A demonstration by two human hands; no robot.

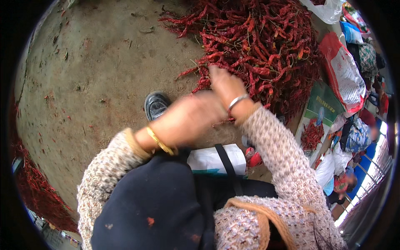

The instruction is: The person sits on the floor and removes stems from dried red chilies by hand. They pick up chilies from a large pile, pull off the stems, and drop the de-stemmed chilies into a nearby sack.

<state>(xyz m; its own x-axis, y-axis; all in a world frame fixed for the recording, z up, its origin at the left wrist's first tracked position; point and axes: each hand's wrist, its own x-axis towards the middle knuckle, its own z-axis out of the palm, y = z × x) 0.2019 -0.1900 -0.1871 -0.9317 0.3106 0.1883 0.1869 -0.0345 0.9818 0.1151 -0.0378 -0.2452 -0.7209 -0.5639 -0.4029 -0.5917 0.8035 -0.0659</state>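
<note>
A large heap of dried red chillies [265, 47] lies on the ground in front of me. My right hand [225, 83], with a silver bangle on its wrist, is over the near left edge of the heap. Its fingers point away from me, and what they grip is unclear. Just left of it, and overlapping it in the view, my left hand [198, 114] wears a gold-coloured bangle. Motion blur hides the left fingers, so anything in them cannot be made out.
A dark shoe [156, 104] shows beyond my left forearm. White sacking with a black strap [212, 157] is beneath me. Right of the heap are a red-and-white sack [343, 75] and a green printed sheet [325, 101]. More chillies [40, 193] cover the far left; people sit at right.
</note>
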